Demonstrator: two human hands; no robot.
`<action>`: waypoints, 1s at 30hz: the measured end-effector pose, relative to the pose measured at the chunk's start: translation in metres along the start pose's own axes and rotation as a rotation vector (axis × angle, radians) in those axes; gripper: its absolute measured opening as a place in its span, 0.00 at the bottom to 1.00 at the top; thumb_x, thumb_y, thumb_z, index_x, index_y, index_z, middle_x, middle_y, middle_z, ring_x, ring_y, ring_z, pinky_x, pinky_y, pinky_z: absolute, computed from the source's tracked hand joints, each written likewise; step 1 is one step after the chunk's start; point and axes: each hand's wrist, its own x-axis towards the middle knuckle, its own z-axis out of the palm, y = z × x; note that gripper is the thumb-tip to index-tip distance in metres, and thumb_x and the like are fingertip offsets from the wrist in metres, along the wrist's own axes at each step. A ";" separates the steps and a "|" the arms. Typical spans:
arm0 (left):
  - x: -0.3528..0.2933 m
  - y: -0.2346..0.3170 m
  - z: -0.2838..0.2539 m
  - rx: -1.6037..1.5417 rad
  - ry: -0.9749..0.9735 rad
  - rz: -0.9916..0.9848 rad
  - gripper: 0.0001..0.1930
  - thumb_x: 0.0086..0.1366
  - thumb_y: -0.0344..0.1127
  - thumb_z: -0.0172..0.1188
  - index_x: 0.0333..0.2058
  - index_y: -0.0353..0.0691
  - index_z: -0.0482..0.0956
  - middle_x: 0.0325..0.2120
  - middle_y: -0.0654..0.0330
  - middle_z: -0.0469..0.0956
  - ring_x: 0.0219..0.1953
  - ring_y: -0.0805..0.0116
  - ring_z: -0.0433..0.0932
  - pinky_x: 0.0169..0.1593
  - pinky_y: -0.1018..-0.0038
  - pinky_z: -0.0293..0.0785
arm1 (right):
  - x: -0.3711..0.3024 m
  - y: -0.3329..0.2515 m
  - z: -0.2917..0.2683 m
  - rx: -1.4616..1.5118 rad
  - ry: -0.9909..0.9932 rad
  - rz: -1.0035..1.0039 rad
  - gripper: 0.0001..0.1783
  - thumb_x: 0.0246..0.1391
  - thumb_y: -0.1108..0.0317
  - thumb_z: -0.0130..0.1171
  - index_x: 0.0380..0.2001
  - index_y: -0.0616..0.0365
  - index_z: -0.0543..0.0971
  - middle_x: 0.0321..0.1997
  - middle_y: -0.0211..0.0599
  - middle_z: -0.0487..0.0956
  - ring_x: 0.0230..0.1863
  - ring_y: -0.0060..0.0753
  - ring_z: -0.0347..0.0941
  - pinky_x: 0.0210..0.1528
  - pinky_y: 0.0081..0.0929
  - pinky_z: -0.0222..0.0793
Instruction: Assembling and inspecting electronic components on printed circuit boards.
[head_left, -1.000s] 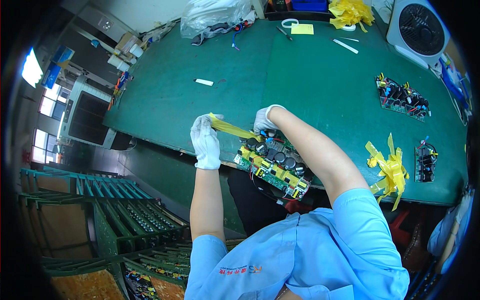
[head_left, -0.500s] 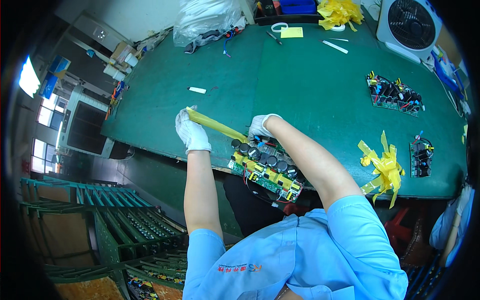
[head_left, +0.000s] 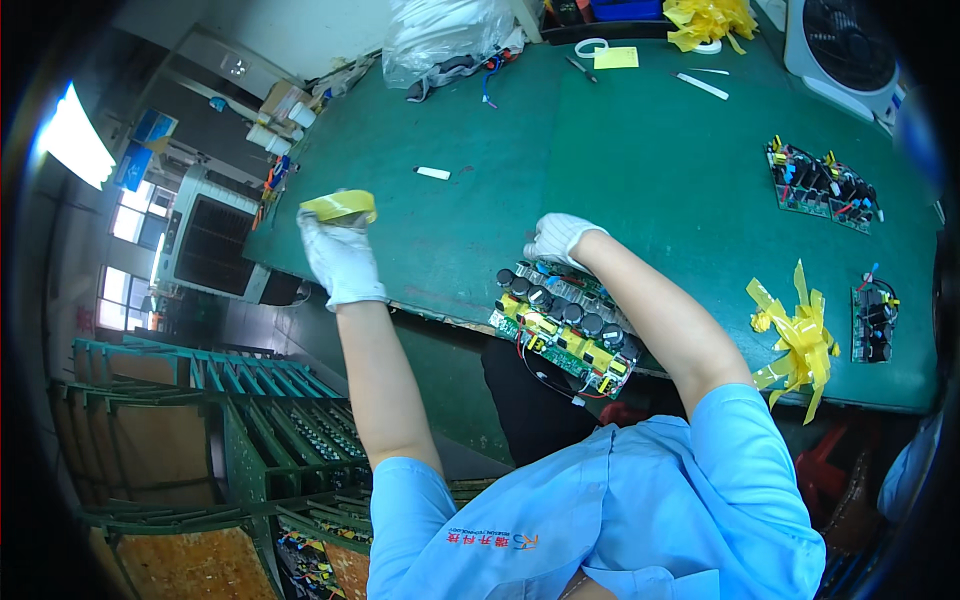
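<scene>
My left hand point(head_left: 342, 262), in a white glove, grips a strip of yellow tape point(head_left: 345, 206) that curls over the fingers, left of the board and by the bench edge. A green circuit board point(head_left: 562, 345) with black cylindrical capacitors, yellow-wrapped parts and thin wires lies at the near edge of the bench, tilted in view. Over its far side is my right hand point(head_left: 563, 241), gloved too, with fingers curled closed. What those fingers hold, if anything, is hidden, and I cannot tell whether they touch the board.
On the green bench point(head_left: 660, 190), a heap of yellow tape strips point(head_left: 800, 340) lies to the right, near a small circuit board point(head_left: 873, 320) and a larger board point(head_left: 820, 185). A white-handled tool point(head_left: 433, 173) lies ahead. Green racks point(head_left: 240, 430) stand at lower left.
My left hand has swung left with the tape, which was stretched toward the board and now curls free of it. My right hand's fingers have drawn up at the board's far side. The view has shifted.
</scene>
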 end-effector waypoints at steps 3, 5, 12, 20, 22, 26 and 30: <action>-0.027 -0.035 0.017 -0.122 -0.135 -0.226 0.20 0.74 0.51 0.44 0.53 0.43 0.67 0.49 0.54 0.74 0.47 0.53 0.77 0.46 0.55 0.80 | -0.064 0.009 0.005 0.118 0.601 -0.107 0.25 0.59 0.50 0.50 0.32 0.64 0.81 0.36 0.54 0.81 0.39 0.54 0.79 0.43 0.47 0.73; -0.052 -0.065 0.040 -0.174 -0.243 -0.404 0.19 0.74 0.50 0.46 0.53 0.43 0.70 0.52 0.56 0.74 0.50 0.52 0.76 0.49 0.49 0.78 | -0.117 0.019 0.023 0.231 0.778 -0.159 0.23 0.59 0.50 0.52 0.31 0.63 0.79 0.31 0.54 0.80 0.36 0.56 0.78 0.40 0.48 0.73; -0.190 -0.124 0.156 -0.016 -0.606 -0.597 0.22 0.75 0.52 0.44 0.58 0.45 0.62 0.59 0.52 0.67 0.54 0.49 0.74 0.54 0.51 0.75 | -0.268 0.054 0.141 0.581 0.897 0.023 0.14 0.56 0.58 0.63 0.31 0.58 0.77 0.25 0.44 0.79 0.28 0.51 0.78 0.30 0.42 0.72; -0.356 -0.145 0.240 0.388 -1.352 -0.463 0.34 0.74 0.62 0.35 0.49 0.34 0.76 0.47 0.53 0.79 0.49 0.64 0.78 0.56 0.67 0.73 | -0.345 0.081 0.203 0.563 1.109 0.185 0.13 0.54 0.60 0.65 0.33 0.58 0.76 0.31 0.42 0.81 0.32 0.49 0.78 0.34 0.40 0.74; -0.392 -0.157 0.244 0.434 -1.564 -0.116 0.29 0.76 0.53 0.36 0.41 0.32 0.78 0.39 0.41 0.79 0.44 0.46 0.78 0.50 0.59 0.72 | -0.357 0.081 0.197 0.577 1.106 0.222 0.13 0.54 0.60 0.65 0.32 0.59 0.76 0.29 0.41 0.81 0.32 0.49 0.78 0.33 0.38 0.74; -0.443 -0.175 0.212 0.412 -1.804 0.760 0.13 0.67 0.41 0.54 0.37 0.36 0.79 0.29 0.46 0.78 0.34 0.51 0.80 0.32 0.60 0.76 | -0.379 0.077 0.198 0.770 1.288 0.247 0.10 0.53 0.67 0.64 0.34 0.62 0.77 0.25 0.41 0.80 0.23 0.34 0.77 0.27 0.28 0.72; -0.465 -0.153 0.197 0.523 -1.857 0.225 0.15 0.64 0.41 0.56 0.39 0.35 0.81 0.33 0.45 0.81 0.38 0.47 0.80 0.40 0.59 0.76 | -0.406 0.078 0.212 0.690 1.378 0.284 0.04 0.54 0.74 0.60 0.29 0.64 0.78 0.19 0.36 0.75 0.17 0.27 0.68 0.23 0.24 0.65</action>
